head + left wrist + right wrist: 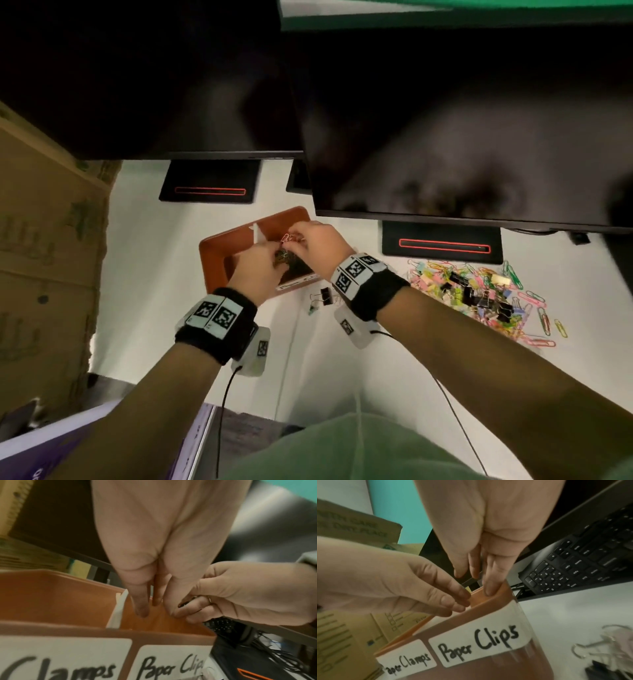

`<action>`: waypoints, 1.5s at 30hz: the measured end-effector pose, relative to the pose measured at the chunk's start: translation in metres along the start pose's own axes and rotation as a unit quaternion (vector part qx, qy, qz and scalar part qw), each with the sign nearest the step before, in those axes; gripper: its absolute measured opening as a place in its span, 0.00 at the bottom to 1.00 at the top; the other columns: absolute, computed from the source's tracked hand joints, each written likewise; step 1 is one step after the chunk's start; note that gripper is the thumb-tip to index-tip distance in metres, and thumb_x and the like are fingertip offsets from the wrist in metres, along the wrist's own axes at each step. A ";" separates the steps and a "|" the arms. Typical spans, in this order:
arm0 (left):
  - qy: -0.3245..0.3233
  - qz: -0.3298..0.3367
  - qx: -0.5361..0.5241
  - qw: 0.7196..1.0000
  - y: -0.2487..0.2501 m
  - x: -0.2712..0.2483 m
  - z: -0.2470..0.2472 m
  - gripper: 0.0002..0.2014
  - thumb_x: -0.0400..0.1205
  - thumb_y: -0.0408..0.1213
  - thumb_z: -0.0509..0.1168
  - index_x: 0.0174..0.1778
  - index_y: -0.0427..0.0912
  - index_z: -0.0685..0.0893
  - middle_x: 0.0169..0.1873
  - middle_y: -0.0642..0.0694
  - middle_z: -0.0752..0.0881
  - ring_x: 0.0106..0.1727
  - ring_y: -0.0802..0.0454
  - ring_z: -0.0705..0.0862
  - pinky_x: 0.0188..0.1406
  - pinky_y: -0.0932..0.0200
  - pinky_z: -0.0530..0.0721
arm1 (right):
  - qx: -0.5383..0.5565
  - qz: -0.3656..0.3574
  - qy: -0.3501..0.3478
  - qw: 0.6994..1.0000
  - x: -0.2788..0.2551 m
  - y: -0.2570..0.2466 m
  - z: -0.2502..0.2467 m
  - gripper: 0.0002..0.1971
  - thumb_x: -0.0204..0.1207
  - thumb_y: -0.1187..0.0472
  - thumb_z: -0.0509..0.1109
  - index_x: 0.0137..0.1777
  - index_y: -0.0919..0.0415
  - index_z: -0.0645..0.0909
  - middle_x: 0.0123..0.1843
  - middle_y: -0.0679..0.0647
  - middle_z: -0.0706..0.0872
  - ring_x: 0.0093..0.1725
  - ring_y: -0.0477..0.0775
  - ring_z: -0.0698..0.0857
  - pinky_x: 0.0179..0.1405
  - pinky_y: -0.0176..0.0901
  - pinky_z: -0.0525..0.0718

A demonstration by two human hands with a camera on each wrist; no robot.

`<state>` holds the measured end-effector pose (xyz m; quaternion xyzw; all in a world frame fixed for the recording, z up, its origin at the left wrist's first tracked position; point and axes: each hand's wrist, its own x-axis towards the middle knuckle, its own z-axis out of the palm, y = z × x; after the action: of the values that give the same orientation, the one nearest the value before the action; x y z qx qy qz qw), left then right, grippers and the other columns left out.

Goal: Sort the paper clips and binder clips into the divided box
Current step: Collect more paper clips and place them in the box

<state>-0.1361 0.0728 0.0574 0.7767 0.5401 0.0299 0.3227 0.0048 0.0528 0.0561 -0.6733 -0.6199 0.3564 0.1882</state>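
A brown divided box [213, 260] stands on the white desk, split by a white divider [257, 233]. Its front labels read "Paper Clamps" [407, 662] and "Paper Clips" [479, 642]. Both hands hover over the paper-clip side. My left hand [275, 249] and right hand [298, 236] each pinch a small tangle of coloured paper clips [287, 238] between their fingertips. In the left wrist view the right hand [188, 608] pinches a dark wire piece beside the left hand's fingers [142, 609]. A big mixed pile of clips [479, 294] lies to the right.
A black binder clip and a few loose clips [324, 296] lie just right of the box. Two dark monitors on stands [442, 245] overhang the back of the desk. A black keyboard [582, 563] sits behind the box. A cardboard carton [44, 257] stands on the left.
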 end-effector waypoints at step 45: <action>-0.080 0.207 0.074 0.972 0.083 -0.019 0.156 0.15 0.76 0.37 0.65 0.60 0.47 0.80 0.54 0.48 0.80 0.54 0.49 0.79 0.56 0.48 0.81 | -0.111 0.121 -0.031 0.986 -0.124 0.213 -0.055 0.23 0.75 0.57 0.71 0.70 0.56 0.75 0.68 0.53 0.74 0.63 0.55 0.78 0.66 0.47 0.79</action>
<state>-0.0145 -0.0341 -0.0161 0.8930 0.3411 -0.0059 0.2935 0.1958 -0.0915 -0.0238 -0.7486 -0.5753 0.3262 0.0479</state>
